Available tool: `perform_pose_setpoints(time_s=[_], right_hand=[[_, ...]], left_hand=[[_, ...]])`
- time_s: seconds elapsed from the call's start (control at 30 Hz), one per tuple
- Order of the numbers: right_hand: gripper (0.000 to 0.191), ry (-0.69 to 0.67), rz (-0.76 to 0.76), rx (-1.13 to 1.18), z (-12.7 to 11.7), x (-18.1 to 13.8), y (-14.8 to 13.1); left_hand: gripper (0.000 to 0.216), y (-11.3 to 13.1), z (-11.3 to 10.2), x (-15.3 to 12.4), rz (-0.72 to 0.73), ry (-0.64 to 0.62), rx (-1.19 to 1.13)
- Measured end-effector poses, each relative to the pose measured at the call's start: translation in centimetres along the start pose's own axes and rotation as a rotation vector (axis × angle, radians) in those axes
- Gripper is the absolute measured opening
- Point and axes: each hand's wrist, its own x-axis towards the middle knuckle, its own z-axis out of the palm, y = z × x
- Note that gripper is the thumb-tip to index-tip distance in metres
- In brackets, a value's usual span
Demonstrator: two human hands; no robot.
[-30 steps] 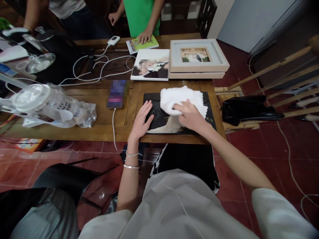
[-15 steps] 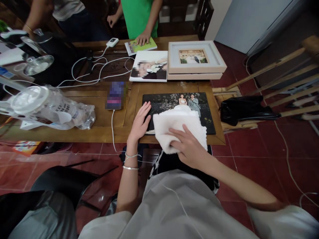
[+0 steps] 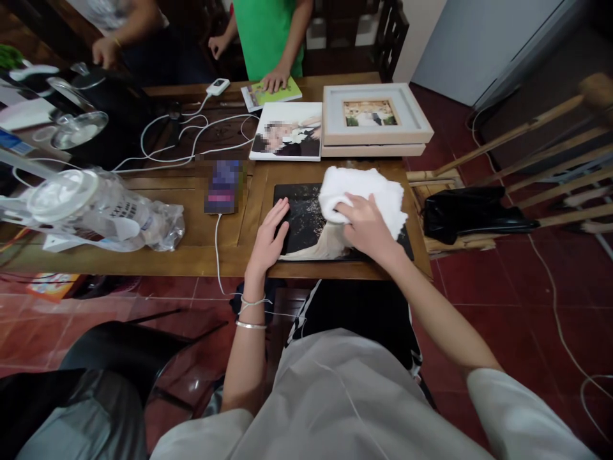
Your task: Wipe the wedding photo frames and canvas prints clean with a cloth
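A dark photo print (image 3: 306,223) lies flat at the near edge of the wooden table (image 3: 191,255). My left hand (image 3: 269,239) rests flat on its left edge, fingers stretched out. My right hand (image 3: 366,227) presses a bunched white cloth (image 3: 364,191) onto the print's far right part. The cloth hides that corner of the picture.
A second photo print (image 3: 287,131) and stacked picture frames (image 3: 376,118) lie behind. A phone (image 3: 223,185) on a white cable, tangled cords (image 3: 186,137), a plastic-wrapped appliance (image 3: 96,204) and a booklet (image 3: 271,92) under another person's hand (image 3: 275,78) occupy the table. A black bag (image 3: 474,211) sits right.
My right hand slid the cloth from the print's near edge back up to its far right part. My left hand stayed in place.
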Motion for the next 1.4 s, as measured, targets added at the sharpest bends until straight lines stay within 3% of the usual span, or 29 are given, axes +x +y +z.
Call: perform_pose_setpoints(time_s=[0.1,0.2,0.33,0.5,0.63,0.8,0.93,1.07,1.2,1.4], right_hand=[[0.053,-0.133,-0.144,0.018,1.3,1.3,-3.9],[0.049,-0.233,-0.342,0.054,1.9,0.5,-6.7],[0.047,-0.256,-0.436,0.127,1.5,-2.9,-6.5],[0.055,-0.137,-0.308,0.196,0.0,-5.5,-2.0],[0.060,-0.036,-0.138,0.196,-0.6,-3.8,0.2],[0.062,0.017,0.006,0.228,0.5,1.9,-1.6],[0.060,0.000,-0.096,0.390,1.9,6.7,-4.2],[0.059,-0.043,-0.117,0.407,2.5,8.9,-5.5],[0.058,-0.046,-0.087,0.317,2.0,8.0,-4.4],[0.053,0.020,-0.011,0.236,-0.5,3.1,0.7]], left_hand=[[0.056,0.6,-0.1,-0.2,0.010,0.133,-0.087],[0.060,0.8,-0.2,-0.3,0.050,0.255,-0.148],[0.058,0.8,-0.1,-0.3,0.093,0.249,-0.086],[0.054,1.0,-0.1,-0.2,0.040,0.122,0.052],[0.047,0.9,0.0,-0.1,0.001,0.065,0.070],[0.041,0.4,0.2,0.0,-0.003,0.054,0.072],[0.036,0.1,0.4,0.0,-0.007,0.086,0.074],[0.028,0.1,0.5,0.0,-0.004,0.099,0.075],[0.028,0.1,0.5,0.0,-0.006,0.100,0.069],[0.031,0.4,0.4,0.0,0.004,0.072,0.037]])
